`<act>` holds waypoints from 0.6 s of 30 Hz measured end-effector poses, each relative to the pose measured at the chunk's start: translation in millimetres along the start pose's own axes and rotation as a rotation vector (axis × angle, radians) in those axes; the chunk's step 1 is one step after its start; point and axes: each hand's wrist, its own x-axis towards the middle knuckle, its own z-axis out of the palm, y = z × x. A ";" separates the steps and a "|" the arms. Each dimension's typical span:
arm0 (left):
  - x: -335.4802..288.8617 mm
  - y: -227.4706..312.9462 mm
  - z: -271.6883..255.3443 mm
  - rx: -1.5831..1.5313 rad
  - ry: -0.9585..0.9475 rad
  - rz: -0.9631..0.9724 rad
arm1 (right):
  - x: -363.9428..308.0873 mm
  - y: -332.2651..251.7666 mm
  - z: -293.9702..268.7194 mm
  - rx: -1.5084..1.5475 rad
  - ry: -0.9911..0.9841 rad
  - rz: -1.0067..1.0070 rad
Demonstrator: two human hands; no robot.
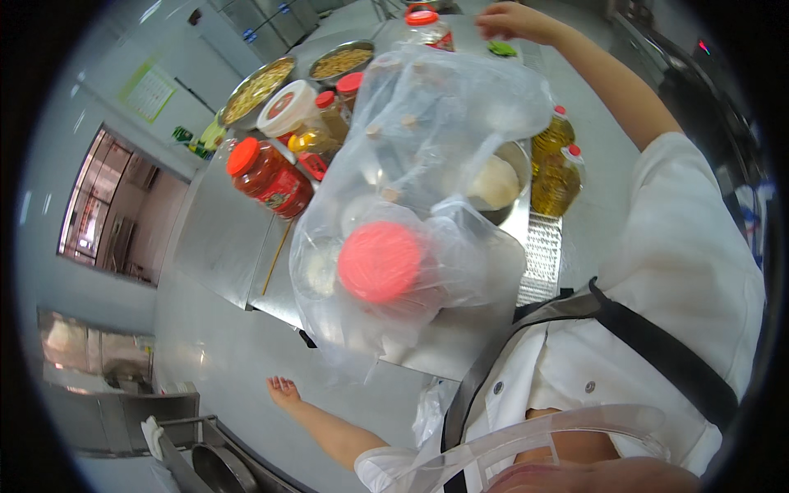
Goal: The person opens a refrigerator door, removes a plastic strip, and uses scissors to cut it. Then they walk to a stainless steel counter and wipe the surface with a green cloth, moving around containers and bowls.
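Note:
My right hand [503, 21] is stretched out over the far part of the steel table, beside a small green item [501, 49]. Its fingers are loosely bent, with nothing visible in them. My left hand [283, 391] hangs in the air past the table's near left edge, palm up, fingers apart and holding nothing. Between my arms, a large sheet of clear plastic [444, 107] drapes over things on the table. Under it show a round red lid [380, 261], a pale round lump [493, 182] in a metal bowl, and other items too blurred to name.
Left of the plastic stand a red-lidded jar of red sauce [275, 181], a white tub [288, 111] and smaller jars. Two metal bowls of yellowish food [259, 92] sit behind. Oil bottles [557, 182] stand to the right. A thin stick [278, 256] lies near the edge.

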 end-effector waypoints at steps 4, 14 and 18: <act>-33.7 28.4 17.7 0.023 -0.019 0.117 | -110.0 192.0 -35.8 0.203 0.260 0.279; -297.3 58.6 136.6 0.355 -0.224 0.986 | -436.2 461.0 127.5 0.145 -0.544 1.364; -415.9 -52.6 208.4 0.642 -0.735 1.239 | -439.9 439.9 148.3 0.142 -0.540 0.932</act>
